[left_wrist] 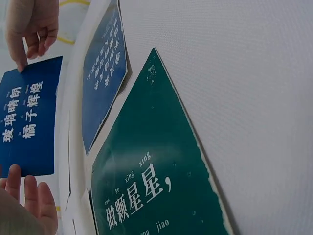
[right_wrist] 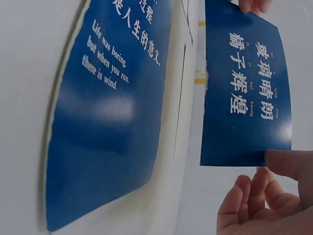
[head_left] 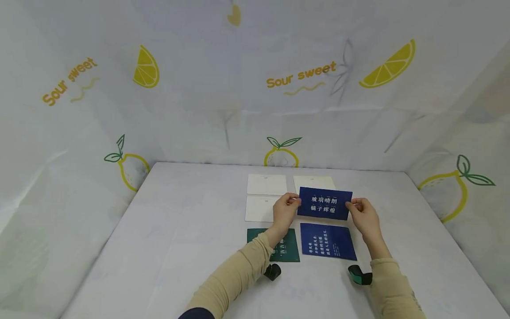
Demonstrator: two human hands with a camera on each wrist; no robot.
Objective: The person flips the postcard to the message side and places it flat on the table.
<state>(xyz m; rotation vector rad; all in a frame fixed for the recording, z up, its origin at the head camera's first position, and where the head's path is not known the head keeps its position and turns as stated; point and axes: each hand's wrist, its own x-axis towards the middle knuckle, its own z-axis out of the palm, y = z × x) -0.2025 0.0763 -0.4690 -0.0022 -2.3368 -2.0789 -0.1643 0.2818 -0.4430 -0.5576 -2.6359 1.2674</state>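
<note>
A blue card (head_left: 325, 204) with white Chinese writing is held up above the table between both hands, tilted so its printed side faces me. My left hand (head_left: 283, 212) pinches its left edge. At the opposite edge, my right hand (head_left: 365, 219) grips the lower right corner, the thumb over the front in the right wrist view. Just below lies a second blue card (head_left: 328, 241) with several lines of white text. A green card (head_left: 292, 248) sits to its left, partly covered by the left forearm.
Pale blank-looking cards lie farther back: one at the upper left (head_left: 267, 184), one below it (head_left: 259, 209), and one (head_left: 314, 180) partly behind the raised card. Small black objects (head_left: 272, 271) show beside both sleeves. A white sheet with lemon prints rises behind the table (head_left: 167, 239).
</note>
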